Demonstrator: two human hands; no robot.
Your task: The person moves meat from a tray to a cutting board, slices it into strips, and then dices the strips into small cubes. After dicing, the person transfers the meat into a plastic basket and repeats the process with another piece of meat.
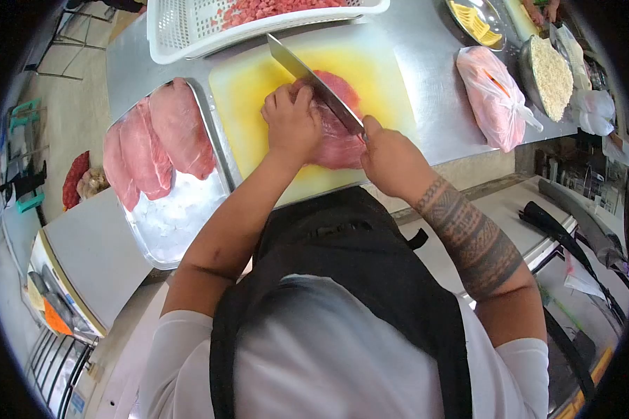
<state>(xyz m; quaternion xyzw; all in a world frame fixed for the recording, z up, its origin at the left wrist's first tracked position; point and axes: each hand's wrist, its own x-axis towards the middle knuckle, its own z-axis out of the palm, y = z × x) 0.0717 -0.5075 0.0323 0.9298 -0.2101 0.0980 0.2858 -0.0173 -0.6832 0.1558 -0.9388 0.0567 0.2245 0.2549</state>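
Observation:
A large piece of raw meat (337,143) lies on a yellowish cutting board (248,91). My left hand (291,122) presses on the meat's left side, its fingers partly spread. The handle of a wide-bladed knife (314,82) is wrapped in my right hand (391,159), at the right edge of the meat. The blade slants up and left across the meat, close to my left fingertips, its tip beyond the meat. Whether the edge has entered the meat cannot be made out.
Left of the board, a metal tray (213,133) holds several raw meat slabs (178,129). Behind it stands a white basket (175,31) of diced meat. To the right are a bagged pink item (489,98), a bowl of pale grains (552,80) and, at top right, another person's hand (552,10).

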